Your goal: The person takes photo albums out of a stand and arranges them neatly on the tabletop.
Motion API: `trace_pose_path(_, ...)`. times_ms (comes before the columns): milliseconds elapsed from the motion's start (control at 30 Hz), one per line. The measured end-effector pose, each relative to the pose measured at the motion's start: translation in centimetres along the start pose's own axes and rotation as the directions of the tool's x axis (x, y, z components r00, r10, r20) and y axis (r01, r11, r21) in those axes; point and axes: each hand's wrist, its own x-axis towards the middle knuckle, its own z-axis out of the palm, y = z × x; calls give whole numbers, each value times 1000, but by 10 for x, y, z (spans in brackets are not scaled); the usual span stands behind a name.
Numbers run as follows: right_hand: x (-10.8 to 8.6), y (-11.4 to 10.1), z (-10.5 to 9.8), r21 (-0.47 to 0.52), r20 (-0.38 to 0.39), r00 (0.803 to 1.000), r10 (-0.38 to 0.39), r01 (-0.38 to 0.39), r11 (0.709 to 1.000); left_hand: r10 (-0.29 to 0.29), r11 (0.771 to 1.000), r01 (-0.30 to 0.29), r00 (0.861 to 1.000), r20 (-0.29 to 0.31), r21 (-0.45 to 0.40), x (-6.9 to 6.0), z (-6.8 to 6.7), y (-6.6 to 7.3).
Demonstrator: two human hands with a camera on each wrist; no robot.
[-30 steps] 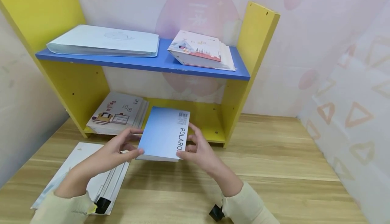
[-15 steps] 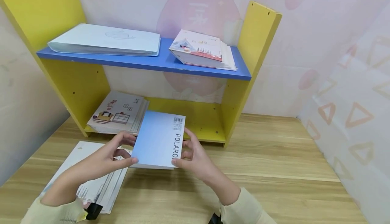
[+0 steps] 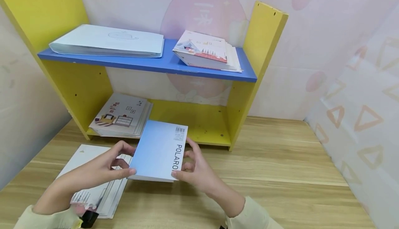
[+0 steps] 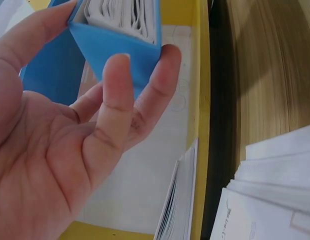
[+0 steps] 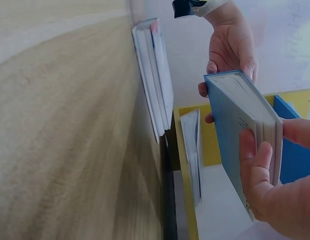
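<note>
Head | hands (image 3: 101, 169) (image 3: 199, 173) half-curled, pinching blue book (image 3: 154, 153) by opposite edges | tabletop (image 3: 286, 163) stretches out at right

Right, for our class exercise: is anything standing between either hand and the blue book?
Nothing visible is. The left hand and the right hand hold the blue book from opposite sides. The stack of white books on the table lies below the left forearm, not between hand and book.
</note>
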Motion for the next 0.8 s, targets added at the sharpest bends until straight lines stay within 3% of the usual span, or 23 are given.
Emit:
trace_pose_path(200,1,7,1,-15,39,999,18,-18,1000,7,1000,-5,995,98,-22,-1,-6,-8)
trace_pose_path(433,0,10,6,-33,58,997,58,-56,998,-71,996,80,979,193,-39,-1,-10,-16)
trace_pose_path(800,-3,19,15,-16,64,993,96,-95,995,-110,991,124,963,245,-46,-6,-9,-26)
